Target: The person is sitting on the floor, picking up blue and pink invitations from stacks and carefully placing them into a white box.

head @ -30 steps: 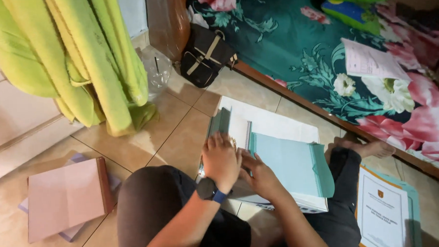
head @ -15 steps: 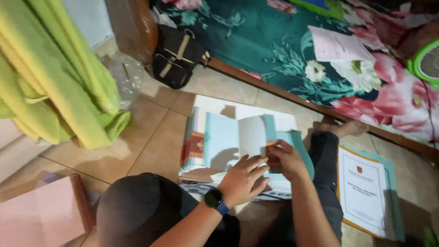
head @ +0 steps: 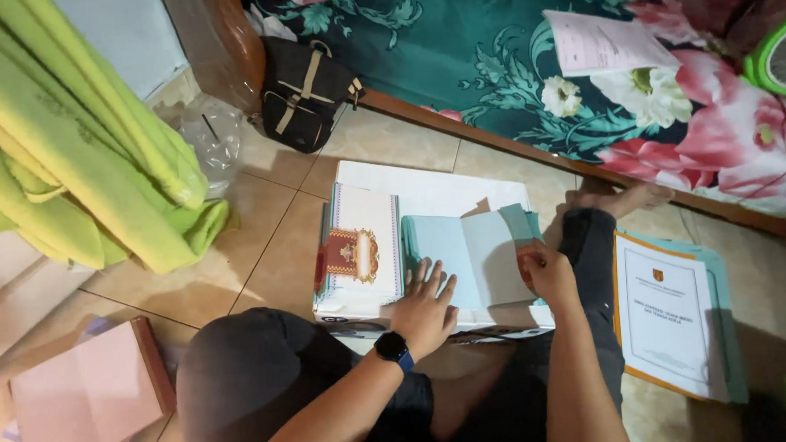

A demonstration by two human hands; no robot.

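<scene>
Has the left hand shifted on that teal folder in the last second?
Yes. The left hand slid from the teal folder middle toward its near-left edge, against the white box.

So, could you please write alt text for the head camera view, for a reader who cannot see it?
A person sitting on a tiled floor presses the left hand flat on an open teal folder lying on a white box, while the right hand lifts a sheet in it. A black bag, yellow-green cloth and floral bedding surround them.
</scene>
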